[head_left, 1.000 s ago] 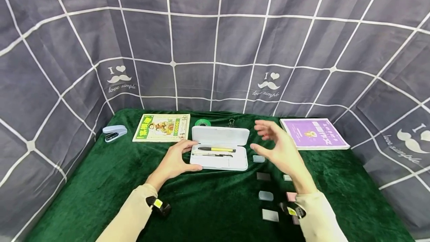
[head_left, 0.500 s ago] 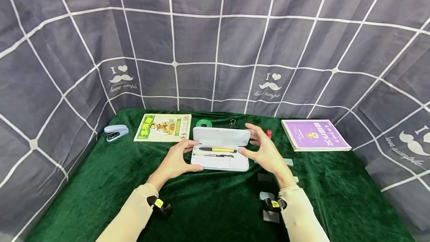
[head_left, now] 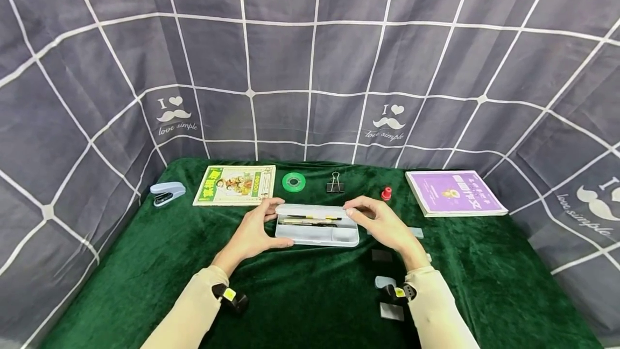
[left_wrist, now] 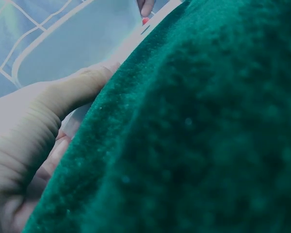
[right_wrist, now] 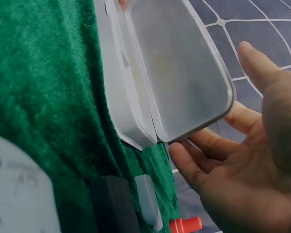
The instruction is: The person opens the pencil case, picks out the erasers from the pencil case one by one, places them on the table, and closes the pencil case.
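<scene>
A white pencil case (head_left: 315, 237) lies on the green cloth in the head view, its lid (head_left: 310, 210) tilted partway over the tray. Inside are a black-and-yellow pen (head_left: 334, 218) and a slimmer pen (head_left: 310, 224). My left hand (head_left: 249, 236) grips the case's left end, thumb at the front and fingers at the back; the left wrist view shows the thumb (left_wrist: 80, 90) along its edge. My right hand (head_left: 382, 225) is at the lid's right corner. In the right wrist view its fingers (right_wrist: 211, 143) lie behind the lid, with the thumb held away from it.
Along the back are a stapler (head_left: 167, 193), a green booklet (head_left: 234, 185), a green tape roll (head_left: 286, 182), a binder clip (head_left: 335, 186), a red-capped item (head_left: 386, 194) and a purple book (head_left: 455, 193). Several small blocks (head_left: 392, 311) lie at the right, partly under my right arm.
My right hand has come in from the right to the lid. The lid has swung forward from upright, uncovering the tape roll and binder clip behind. My left hand has stayed put.
</scene>
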Action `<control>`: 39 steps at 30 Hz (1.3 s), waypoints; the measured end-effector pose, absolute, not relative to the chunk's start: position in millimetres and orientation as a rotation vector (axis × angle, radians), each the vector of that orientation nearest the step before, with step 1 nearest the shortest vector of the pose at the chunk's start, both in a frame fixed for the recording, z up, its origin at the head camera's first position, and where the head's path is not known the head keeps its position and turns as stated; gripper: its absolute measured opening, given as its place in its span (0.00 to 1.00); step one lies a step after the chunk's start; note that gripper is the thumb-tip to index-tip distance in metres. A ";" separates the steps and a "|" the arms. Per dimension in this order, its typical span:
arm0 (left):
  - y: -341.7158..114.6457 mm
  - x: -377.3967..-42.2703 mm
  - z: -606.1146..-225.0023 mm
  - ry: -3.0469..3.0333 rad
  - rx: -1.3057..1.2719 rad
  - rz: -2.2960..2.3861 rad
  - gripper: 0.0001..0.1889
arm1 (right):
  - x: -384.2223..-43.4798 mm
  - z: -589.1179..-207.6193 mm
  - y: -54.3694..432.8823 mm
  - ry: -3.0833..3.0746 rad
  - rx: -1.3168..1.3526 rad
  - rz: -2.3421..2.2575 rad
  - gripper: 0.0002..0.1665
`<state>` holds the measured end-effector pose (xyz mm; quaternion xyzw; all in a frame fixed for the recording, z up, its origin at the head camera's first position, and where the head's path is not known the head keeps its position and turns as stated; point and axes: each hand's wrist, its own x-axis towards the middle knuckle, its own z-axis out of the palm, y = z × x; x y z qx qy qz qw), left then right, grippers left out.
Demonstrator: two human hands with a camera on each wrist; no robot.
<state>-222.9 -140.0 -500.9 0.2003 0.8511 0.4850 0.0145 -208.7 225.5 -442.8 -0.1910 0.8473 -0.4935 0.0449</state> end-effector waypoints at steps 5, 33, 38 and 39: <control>-142.7 -221.2 -503.2 2.669 0.615 1.488 0.51 | -207.7 -444.4 223.8 2.590 -0.664 -1.406 0.18; -141.7 -220.2 -502.8 2.695 0.609 1.424 0.46 | -205.9 -454.8 230.9 2.573 -0.664 -1.276 0.51; -141.3 -220.3 -501.1 2.700 0.598 1.416 0.47 | -206.8 -454.8 228.4 2.585 -0.622 -1.271 0.51; -141.2 -220.2 -500.8 2.698 0.595 1.419 0.48 | -207.0 -454.5 227.9 2.586 -0.616 -1.269 0.51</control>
